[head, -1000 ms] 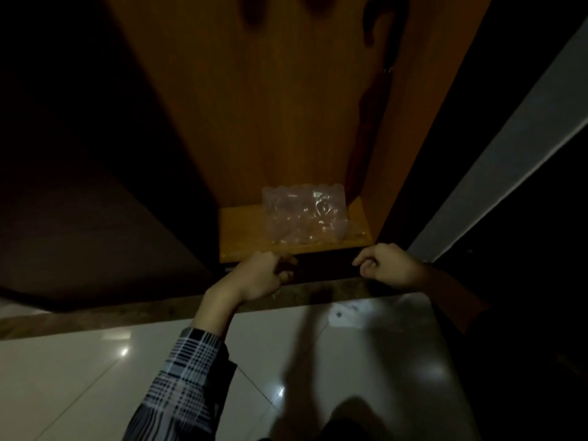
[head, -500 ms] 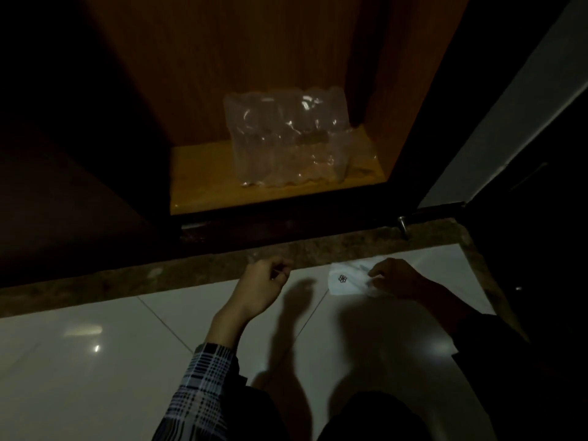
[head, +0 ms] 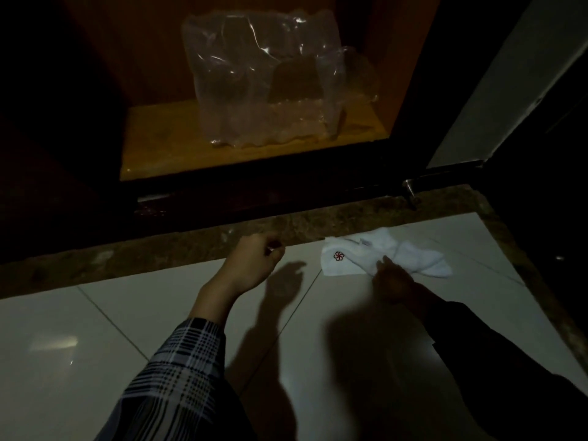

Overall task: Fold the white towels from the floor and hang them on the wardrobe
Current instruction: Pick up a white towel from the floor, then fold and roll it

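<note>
A small white towel (head: 386,253) with a red flower emblem lies crumpled on the pale floor tiles, close to the brown stone threshold. My right hand (head: 393,281) reaches onto its near edge, fingers touching the cloth; the hand is in shadow and its grip is unclear. My left hand (head: 251,264) hovers over the tiles left of the towel with its fingers loosely curled, holding nothing. The open wardrobe (head: 222,154) stands straight ahead with its wooden bottom shelf lit.
A clear plastic wrapper (head: 267,81) stands on the wardrobe's bottom shelf. A metal door stop (head: 409,189) sticks up at the threshold on the right. A dark door frame and grey wall run along the right side. Glossy tiles (head: 79,338) spread left.
Both hands came down from the wardrobe's lower edge to the floor. The view dropped lower and closer. My right hand moved onto the towel; my left hand stayed empty beside it.
</note>
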A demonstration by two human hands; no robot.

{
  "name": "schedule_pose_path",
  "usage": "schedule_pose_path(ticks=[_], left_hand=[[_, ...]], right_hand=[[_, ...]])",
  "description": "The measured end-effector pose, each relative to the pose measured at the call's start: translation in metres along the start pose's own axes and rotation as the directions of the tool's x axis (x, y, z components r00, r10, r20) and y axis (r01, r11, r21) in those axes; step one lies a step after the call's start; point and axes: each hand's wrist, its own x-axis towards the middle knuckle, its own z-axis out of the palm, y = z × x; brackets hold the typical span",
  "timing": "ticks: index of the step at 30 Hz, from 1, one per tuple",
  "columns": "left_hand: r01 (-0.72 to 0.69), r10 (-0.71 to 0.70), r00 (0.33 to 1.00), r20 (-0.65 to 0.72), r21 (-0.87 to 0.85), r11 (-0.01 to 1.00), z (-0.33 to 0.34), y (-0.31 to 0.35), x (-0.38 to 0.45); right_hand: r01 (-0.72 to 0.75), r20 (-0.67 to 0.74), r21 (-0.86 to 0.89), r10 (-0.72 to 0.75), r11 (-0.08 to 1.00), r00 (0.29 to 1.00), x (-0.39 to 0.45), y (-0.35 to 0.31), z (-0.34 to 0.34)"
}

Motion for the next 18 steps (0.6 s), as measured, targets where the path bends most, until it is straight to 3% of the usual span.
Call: schedule_pose_path(ticks=[2, 5, 6, 10, 14, 18], left_hand=[[-0.004, 0.004, 1.000, 0.006, 0.039, 0.999, 0.002, -0.003, 0.000], [-0.003, 0.000, 0.999, 0.053, 0.064, 0.998, 0.007, 0.000, -0.002], [-0.012, 0.009, 0.998, 0.062, 0.052, 0.999, 0.008, 0.005, -0.002], [-0.061, 0.060, 0.995, 0.075, 0.010, 0.998, 0.018, 0.023, 0.001], [-0.057, 0.055, 0.997, 0.062, 0.024, 0.998, 0.024, 0.026, 0.002], [-0.121, 0.117, 0.992, -0.054, -0.080, 0.989, 0.023, 0.027, 0.000]], right_hand=[[-0.154, -0.023, 0.249, 0.165, 0.956, 0.986, -0.003, -0.010, -0.005], [-0.215, -0.121, 0.368, 0.276, 0.905, 0.953, -0.011, -0.022, -0.020], [-0.172, -0.261, 0.425, 0.302, 0.889, 0.917, -0.010, -0.019, -0.020], [0.081, -0.450, 0.503, 0.180, 0.861, 0.875, -0.014, -0.006, -0.033], [0.064, -0.469, 0.631, 0.315, 0.773, 0.825, -0.023, -0.014, -0.079], [0.265, -0.587, 0.651, 0.250, 0.711, 0.770, -0.043, -0.019, -0.124]])
